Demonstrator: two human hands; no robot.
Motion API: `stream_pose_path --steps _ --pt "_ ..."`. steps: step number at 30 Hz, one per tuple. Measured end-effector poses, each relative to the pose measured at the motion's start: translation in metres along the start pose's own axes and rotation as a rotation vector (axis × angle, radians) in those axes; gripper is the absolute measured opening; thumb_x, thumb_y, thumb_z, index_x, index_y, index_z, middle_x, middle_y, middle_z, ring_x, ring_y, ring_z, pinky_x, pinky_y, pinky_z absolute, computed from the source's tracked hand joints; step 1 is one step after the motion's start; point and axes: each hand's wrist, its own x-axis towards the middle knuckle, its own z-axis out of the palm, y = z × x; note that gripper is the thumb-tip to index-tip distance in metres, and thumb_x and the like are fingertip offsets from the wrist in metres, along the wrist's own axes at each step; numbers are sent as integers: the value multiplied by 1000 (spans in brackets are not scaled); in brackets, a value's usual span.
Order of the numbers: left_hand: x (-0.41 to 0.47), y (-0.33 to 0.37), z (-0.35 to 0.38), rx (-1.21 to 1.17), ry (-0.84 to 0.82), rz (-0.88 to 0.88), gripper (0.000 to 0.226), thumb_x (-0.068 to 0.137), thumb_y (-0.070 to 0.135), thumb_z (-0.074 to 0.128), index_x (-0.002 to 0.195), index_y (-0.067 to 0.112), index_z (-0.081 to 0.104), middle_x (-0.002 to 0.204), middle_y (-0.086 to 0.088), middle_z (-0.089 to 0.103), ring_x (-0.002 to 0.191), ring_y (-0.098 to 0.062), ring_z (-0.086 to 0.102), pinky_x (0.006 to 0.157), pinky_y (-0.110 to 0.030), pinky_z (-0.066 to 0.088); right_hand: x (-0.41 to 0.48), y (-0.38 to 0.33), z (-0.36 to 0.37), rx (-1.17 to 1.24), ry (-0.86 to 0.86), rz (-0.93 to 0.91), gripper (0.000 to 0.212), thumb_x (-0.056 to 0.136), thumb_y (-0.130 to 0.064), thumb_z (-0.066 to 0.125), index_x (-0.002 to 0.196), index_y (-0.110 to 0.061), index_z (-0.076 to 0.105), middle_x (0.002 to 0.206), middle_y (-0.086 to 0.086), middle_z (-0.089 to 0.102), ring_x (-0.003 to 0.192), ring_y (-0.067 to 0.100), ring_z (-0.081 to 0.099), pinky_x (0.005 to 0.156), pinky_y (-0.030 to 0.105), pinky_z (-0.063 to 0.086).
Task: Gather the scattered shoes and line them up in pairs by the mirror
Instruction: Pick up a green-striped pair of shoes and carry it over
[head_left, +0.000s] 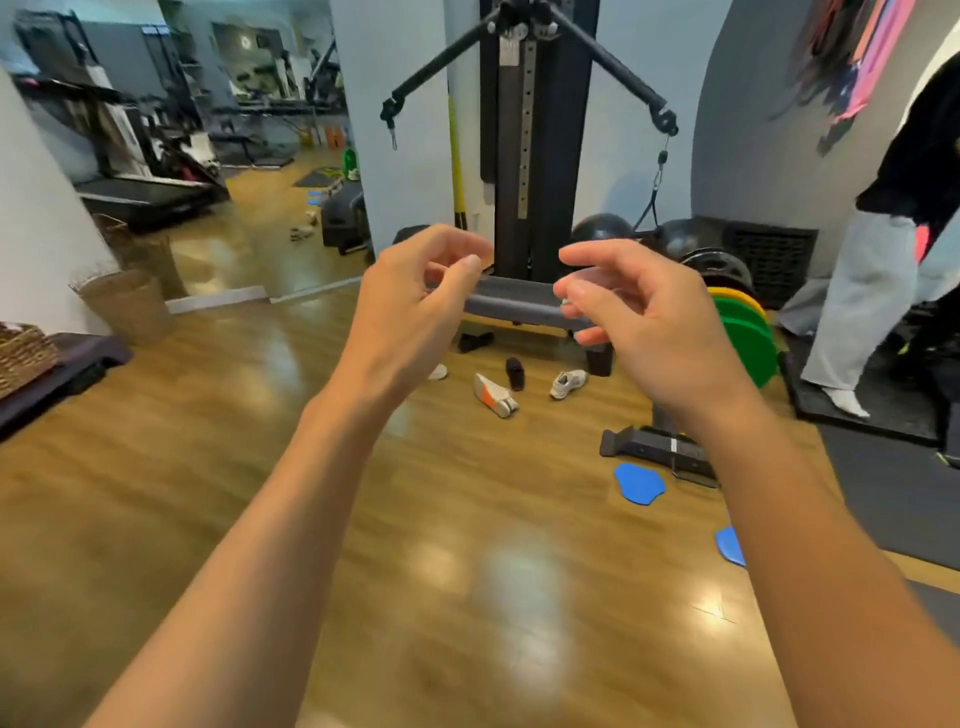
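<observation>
Both my arms reach forward over a wooden gym floor. My left hand (415, 306) and my right hand (639, 312) are raised at chest height, fingers curled and apart, holding nothing. Far beyond them, shoes lie scattered in front of a cable machine: a white and orange shoe (493, 395) on its side, a black shoe (515, 373), a white sneaker (568, 383), a black shoe (475, 341) under the bench, and a white shoe (438, 372) partly hidden by my left wrist. The wall mirror (249, 156) stands at the back left.
A cable machine (524, 130) with a bench (519, 306) stands ahead. Green and yellow weight plates (748, 338), blue sliding discs (639, 483) and a black step (660, 452) lie to the right. A person in grey trousers (857, 301) stands at far right. Wicker baskets (127, 304) sit left.
</observation>
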Motion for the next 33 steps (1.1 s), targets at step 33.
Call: stream_pose_path --steps 33 --pt "639 -505 321 -26 -281 -176 18 91 28 52 99 27 69 89 16 65 81 1 57 72 -23 47 667 528 73 -39 88 472 21 91 -16 57 109 -26 64 97 1 70 83 9 68 67 26 56"
